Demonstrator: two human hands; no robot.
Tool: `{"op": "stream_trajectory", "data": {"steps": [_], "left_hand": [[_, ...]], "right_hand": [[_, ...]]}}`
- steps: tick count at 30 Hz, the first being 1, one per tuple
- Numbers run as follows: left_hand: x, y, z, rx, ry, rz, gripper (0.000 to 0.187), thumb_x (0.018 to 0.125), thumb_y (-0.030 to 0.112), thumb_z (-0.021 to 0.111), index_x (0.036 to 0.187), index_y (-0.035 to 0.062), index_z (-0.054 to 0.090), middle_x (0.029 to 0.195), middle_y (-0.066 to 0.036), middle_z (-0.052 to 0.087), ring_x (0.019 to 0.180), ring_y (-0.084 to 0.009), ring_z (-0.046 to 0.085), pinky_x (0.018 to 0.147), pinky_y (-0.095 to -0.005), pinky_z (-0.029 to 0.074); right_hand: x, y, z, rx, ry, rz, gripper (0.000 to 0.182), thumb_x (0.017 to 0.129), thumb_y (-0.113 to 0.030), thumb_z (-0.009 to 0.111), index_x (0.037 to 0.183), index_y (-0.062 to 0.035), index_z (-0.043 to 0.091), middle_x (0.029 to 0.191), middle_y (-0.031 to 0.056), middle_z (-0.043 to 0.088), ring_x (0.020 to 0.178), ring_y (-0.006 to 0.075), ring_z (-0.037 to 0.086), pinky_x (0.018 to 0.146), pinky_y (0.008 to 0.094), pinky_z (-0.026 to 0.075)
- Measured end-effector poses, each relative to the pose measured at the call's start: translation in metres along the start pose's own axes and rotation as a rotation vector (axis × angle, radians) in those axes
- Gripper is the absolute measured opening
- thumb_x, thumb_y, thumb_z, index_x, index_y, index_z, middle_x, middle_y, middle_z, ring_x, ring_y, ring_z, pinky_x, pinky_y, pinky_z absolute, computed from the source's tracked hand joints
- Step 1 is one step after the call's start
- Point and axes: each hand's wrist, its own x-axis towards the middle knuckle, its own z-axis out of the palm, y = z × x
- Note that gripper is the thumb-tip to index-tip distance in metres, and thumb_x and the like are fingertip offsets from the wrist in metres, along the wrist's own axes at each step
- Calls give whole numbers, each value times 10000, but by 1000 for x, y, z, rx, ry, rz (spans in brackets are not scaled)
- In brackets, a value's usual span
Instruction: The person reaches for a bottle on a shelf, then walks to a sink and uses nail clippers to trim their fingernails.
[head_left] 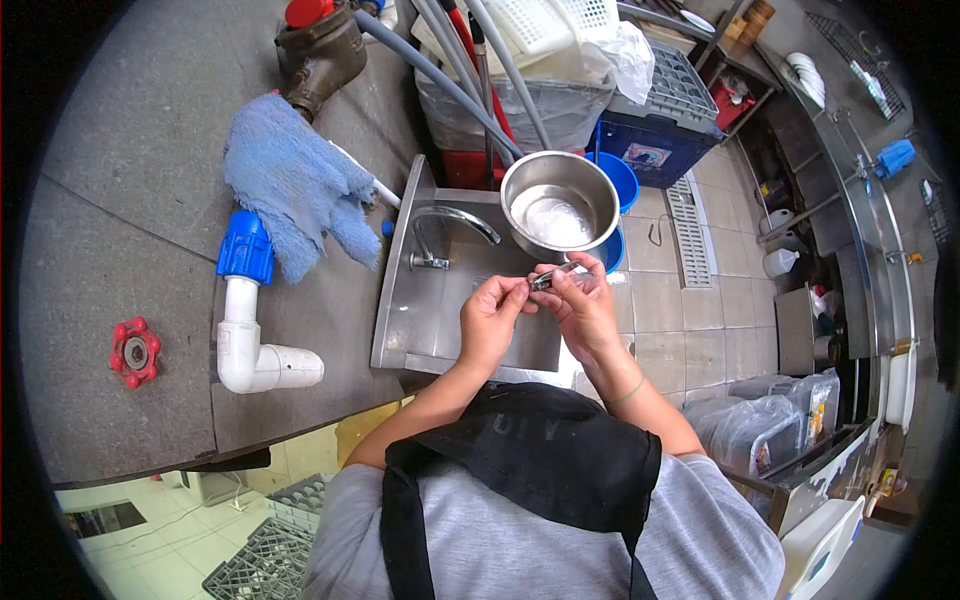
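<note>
Both hands are raised close together over the right side of a metal sink (400,330). My right hand (583,305) is closed on a small dark, shiny object (543,281), too small to identify. The fingertips of my left hand (492,315) are pinched together at the near end of that same object. Just beyond the hands stands a round steel pot (560,205) with a shiny inside. A curved chrome faucet (455,215) rises at the left of the sink.
Left of the sink are a blue cloth (285,180), a white pipe (245,350) and a red valve wheel (134,352). Blue buckets (618,183) stand behind the pot. A blue crate (650,145), floor drain (690,235) and plastic-wrapped containers (765,430) are to the right.
</note>
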Motion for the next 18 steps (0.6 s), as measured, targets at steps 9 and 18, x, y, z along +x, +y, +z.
{"op": "stream_trajectory", "data": {"steps": [9, 18], "left_hand": [[-1, -1, 0, 40, 2, 31, 128, 921, 126, 541, 925, 8, 590, 851, -41, 636, 717, -96, 587, 680, -221, 454], [1, -3, -1, 98, -2, 36, 130, 925, 124, 534, 929, 6, 590, 858, -45, 643, 717, -93, 586, 681, -217, 453]], "right_hand": [[0, 4, -2, -12, 7, -9, 438, 840, -40, 627, 1149, -85, 320, 1023, 185, 606, 891, 242, 630, 761, 343, 547], [1, 5, 0, -41, 0, -63, 433, 833, -8, 621, 1137, -90, 324, 1014, 188, 607, 885, 242, 631, 756, 361, 549]]}}
